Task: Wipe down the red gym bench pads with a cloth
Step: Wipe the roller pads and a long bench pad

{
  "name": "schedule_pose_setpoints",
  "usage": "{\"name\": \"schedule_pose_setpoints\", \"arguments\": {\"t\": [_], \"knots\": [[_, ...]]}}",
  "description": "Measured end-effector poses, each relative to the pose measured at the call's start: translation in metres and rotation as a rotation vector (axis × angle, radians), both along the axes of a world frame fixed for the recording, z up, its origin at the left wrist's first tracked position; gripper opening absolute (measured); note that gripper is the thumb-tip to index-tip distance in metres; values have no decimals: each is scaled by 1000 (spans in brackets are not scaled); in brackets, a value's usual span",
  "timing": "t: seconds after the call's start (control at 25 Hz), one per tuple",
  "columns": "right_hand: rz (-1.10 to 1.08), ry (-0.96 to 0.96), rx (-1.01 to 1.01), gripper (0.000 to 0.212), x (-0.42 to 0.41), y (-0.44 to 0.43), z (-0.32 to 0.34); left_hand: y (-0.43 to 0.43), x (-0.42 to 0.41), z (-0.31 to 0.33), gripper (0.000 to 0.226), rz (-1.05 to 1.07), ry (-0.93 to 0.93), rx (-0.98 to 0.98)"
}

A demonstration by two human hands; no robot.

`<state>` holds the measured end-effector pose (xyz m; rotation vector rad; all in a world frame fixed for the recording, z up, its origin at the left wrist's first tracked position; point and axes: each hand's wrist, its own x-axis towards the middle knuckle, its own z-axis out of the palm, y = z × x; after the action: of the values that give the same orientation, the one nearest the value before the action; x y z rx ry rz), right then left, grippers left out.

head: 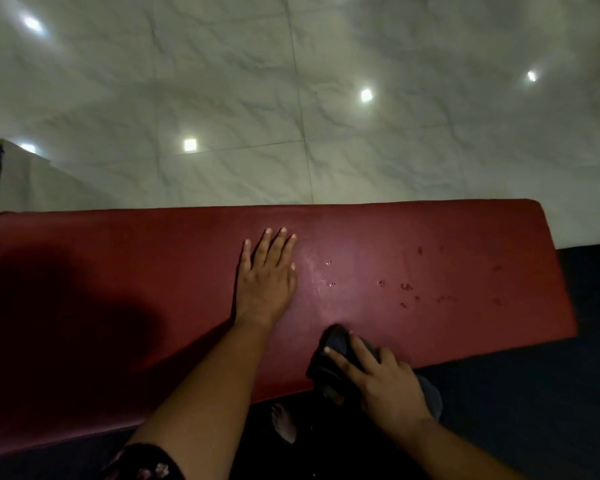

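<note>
One red bench pad, two hands on it, one dark cloth at its near edge.
Left hand lies flat mid-pad, fingers straight. Right hand curls over the bunched cloth, apparently gripping it and hiding part of it. Several droplets right of the left hand. Beyond: pale tiled floor, five light reflections. One bare foot below the near edge.

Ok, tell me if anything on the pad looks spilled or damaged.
Small dark spots are scattered across the pad to the right of the left hand, beyond the cloth. They glint like droplets, though nicks cannot be ruled out. Nothing else stands out.
</note>
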<state>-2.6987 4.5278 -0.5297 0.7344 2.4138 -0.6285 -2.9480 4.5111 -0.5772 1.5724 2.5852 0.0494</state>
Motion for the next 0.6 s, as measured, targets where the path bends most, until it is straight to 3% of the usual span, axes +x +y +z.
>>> {"name": "schedule_pose_setpoints", "arguments": {"t": [0.28,0.4,0.6], "knots": [[-21,172,306,56,-146,140,-1,3,4,3,59,25,8,-57],[-84,176,360,50,-177,179,-16,3,4,3,58,26,25,-60],[-329,120,216,58,-172,181,-23,15,9,15,63,15,82,-66]]}}
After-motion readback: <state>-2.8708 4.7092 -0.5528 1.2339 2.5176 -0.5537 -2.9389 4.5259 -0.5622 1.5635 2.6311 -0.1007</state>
